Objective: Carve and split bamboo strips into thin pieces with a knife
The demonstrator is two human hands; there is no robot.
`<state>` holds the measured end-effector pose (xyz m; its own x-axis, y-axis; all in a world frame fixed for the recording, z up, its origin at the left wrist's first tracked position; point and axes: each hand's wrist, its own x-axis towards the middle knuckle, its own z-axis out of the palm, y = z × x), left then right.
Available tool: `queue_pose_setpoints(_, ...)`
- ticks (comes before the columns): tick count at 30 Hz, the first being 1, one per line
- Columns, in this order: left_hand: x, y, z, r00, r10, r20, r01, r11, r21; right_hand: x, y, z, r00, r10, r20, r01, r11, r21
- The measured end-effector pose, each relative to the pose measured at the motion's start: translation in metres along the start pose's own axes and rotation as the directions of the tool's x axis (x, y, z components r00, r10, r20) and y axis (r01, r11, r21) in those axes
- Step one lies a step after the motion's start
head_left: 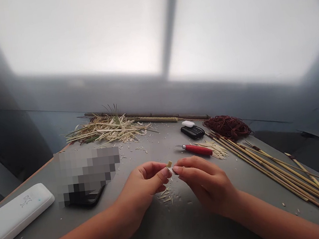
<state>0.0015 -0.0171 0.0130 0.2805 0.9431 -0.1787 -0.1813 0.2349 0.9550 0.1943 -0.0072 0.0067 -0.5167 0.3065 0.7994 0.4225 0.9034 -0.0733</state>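
Note:
My left hand [144, 186] and my right hand [205, 181] meet over the middle of the grey table [172, 229]. Both pinch a small pale bamboo piece [169, 164] between thumb and fingertips, its short end sticking up between them. Fine shavings [167, 197] lie on the table just below the hands. A red-handled knife [197, 149] lies just beyond my right hand, untouched.
A heap of bamboo shavings [107, 129] sits at the back left, a long bamboo stick [153, 118] behind it. Several thin bamboo sticks [283, 170] lie at the right, dark red rubber bands [228, 126] and a black case [192, 131] behind. A phone [86, 198] and white power bank [15, 214] lie at left.

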Motion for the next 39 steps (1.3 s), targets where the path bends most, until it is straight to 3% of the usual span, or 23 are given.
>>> queue_pose_setpoints(9,-0.002,0.001,0.001,0.991,0.015,0.133,-0.029,0.994,0.103,-0.014,-0.005,-0.001,0.998,0.054,-0.020,-0.053,0.997,0.048)
queue_pose_setpoints(21,-0.005,-0.004,0.004,0.986,0.074,0.148,-0.090,0.991,0.103,-0.004,-0.014,-0.001,0.993,0.121,0.000,-0.118,0.968,0.220)
queue_pose_setpoints(31,-0.009,0.003,0.004,0.981,0.023,0.191,-0.048,0.991,0.126,0.002,-0.017,-0.002,0.986,0.168,0.018,-0.165,0.941,0.297)
queue_pose_setpoints(36,-0.007,0.006,0.005,0.985,0.045,0.168,-0.055,0.997,0.056,0.008,-0.016,0.000,0.989,0.140,-0.051,-0.128,0.973,0.190)
queue_pose_setpoints(39,-0.005,0.003,0.006,0.974,0.048,0.221,-0.046,0.999,-0.014,0.007,-0.011,0.002,0.992,0.084,-0.098,-0.078,0.995,0.063)
